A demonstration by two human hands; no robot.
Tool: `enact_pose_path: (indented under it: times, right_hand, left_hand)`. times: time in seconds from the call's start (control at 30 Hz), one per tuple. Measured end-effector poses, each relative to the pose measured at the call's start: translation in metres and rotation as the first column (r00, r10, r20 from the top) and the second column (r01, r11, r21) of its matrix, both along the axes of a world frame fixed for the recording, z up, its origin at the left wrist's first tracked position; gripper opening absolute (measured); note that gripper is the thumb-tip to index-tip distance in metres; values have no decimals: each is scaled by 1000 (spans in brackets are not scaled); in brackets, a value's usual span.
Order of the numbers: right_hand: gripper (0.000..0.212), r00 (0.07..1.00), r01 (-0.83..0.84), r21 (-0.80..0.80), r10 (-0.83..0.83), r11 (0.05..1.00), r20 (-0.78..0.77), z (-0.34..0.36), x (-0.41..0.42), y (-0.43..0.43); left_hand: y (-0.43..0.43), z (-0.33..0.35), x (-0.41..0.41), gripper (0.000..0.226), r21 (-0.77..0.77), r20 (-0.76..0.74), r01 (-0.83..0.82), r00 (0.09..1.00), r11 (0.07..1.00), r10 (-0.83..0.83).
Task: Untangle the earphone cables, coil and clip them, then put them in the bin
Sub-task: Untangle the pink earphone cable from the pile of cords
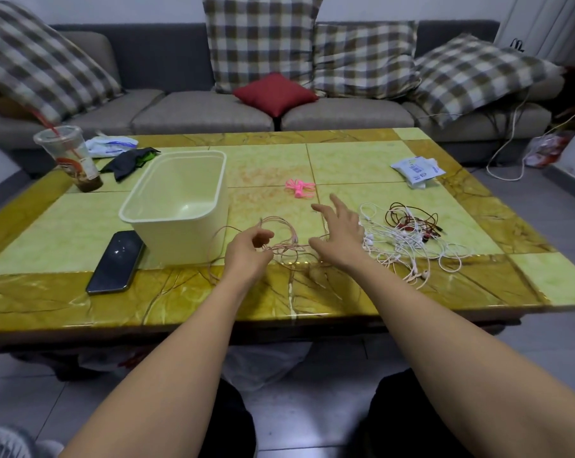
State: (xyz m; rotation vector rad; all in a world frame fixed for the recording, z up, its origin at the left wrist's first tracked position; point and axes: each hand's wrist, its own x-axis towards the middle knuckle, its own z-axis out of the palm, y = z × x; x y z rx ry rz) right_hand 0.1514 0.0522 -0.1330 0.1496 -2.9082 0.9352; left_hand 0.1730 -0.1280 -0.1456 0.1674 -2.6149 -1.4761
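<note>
A thin pink earphone cable (pixel 287 234) lies in loose loops near the table's front edge. My left hand (pixel 248 251) has its fingers curled around part of that cable. My right hand (pixel 340 231) hovers over the table with fingers spread, holding nothing, between the pink cable and a tangled pile of white and pale pink earphones (pixel 408 249). A dark red earphone cable (pixel 411 216) lies tangled at the pile's far side. Several pink clips (pixel 299 187) lie just beyond my right hand. The cream bin (pixel 177 213) stands to the left with nothing seen inside.
A black phone (pixel 116 261) lies in front of the bin. A plastic cup with a red straw (pixel 69 157) and dark cloth (pixel 129 161) sit at the far left. White packets (pixel 418 170) lie at the far right. A sofa with cushions stands behind the table.
</note>
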Motion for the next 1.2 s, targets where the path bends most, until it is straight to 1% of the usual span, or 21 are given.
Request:
enact_pose_path:
  times: [0.07, 0.1, 0.17, 0.23, 0.33, 0.43, 0.47, 0.53, 0.6, 0.63, 0.7, 0.73, 0.77, 0.83, 0.9, 0.93, 0.97, 1.03, 1.1, 1.13, 1.2]
  right_hand:
    - [53, 972, -175, -97, 188, 980, 145, -2, 1, -5]
    - [42, 930, -266, -108, 284, 958, 234, -5, 4, -7]
    - [22, 872, -389, 2, 368, 921, 324, -11, 8, -11]
    - [10, 868, -370, -16, 352, 929, 350, -13, 6, -11]
    - [16, 799, -321, -178, 367, 930, 477, -6, 2, -10]
    - [19, 769, -299, -140, 326, 944, 549, 0, -4, -13]
    - [21, 784, -287, -104, 296, 952, 545, 1, -6, -14]
    - [23, 869, -221, -20, 207, 975, 449, 0, -13, -16]
    - [18, 966, -116, 75, 95, 990, 242, -3, -18, -19]
    - [14, 989, -77, 99, 63, 992, 132, -4, -20, -21]
    - [14, 994, -111, 70, 112, 991, -17, -4, -21, -27]
    - [19, 982, -185, 25, 186, 982, -32, -3, -22, -30]
    - [25, 960, -280, -30, 280, 960, -2, -3, -20, -33]
    - [31, 885, -432, -65, 437, 899, 163, -5, -14, -38]
    - [22, 818, -538, 77, 498, 839, 287, -10, -7, -38]
    - [11, 822, -543, 173, 477, 822, 312, -13, -6, -36]
    - [8, 841, -522, 246, 443, 817, 312, -13, -6, -32]
    - [26, 897, -422, 325, 339, 847, 282, -12, -5, -21]
    - [16, 940, -303, 336, 222, 892, 258, -11, -8, -10]
    - [8, 953, -251, 338, 171, 907, 251, -10, -9, -5]
    - [15, 959, -198, 344, 109, 918, 261, -9, -11, 3]
  left_hand:
    - [3, 2, 2, 32, -10, -5, 50, 999, 999, -50]
    - [4, 2, 3, 32, -47, 0, 64, 998, 997, -64]
    - [2, 1, 3, 28, -180, 41, 81, 996, 980, -75]
    - [-2, -3, 1, 19, -322, 126, 120, 989, 939, -83]
    - [-7, -9, -2, 23, -371, 193, 135, 979, 919, -66]
    - [-11, -11, -3, 27, -415, 216, 108, 976, 903, -17]
    - [-12, -11, -3, 26, -432, 209, 94, 978, 897, -2]
    - [-16, -14, -4, 22, -433, 166, 56, 986, 900, 19]
    - [-20, -15, -6, 22, -378, 114, 12, 993, 926, 34]
    - [-21, -14, -5, 24, -333, 90, -18, 995, 943, 51]
    - [-24, -12, -7, 25, -224, 17, -86, 996, 971, 93]
    - [-26, -11, -8, 24, -180, -18, -110, 994, 977, 109]
    - [-27, -10, -8, 24, -157, -28, -122, 992, 980, 120]
    - [-30, -10, -5, 22, -173, -2, -124, 992, 977, 125]
    - [-32, -11, -1, 20, -234, 19, -127, 991, 964, 135]
    - [-33, -10, 1, 20, -253, 14, -139, 989, 958, 147]
    - [-34, -9, 3, 19, -257, -8, -159, 987, 953, 162]
    - [-33, -3, 6, 18, -246, -77, -216, 976, 945, 203]
    - [-32, 1, 7, 20, -247, -114, -258, 965, 934, 236]
    - [-30, 2, 8, 25, -276, -101, -258, 966, 926, 239]
    - [-28, 2, 11, 36, -386, -5, -233, 968, 893, 251]
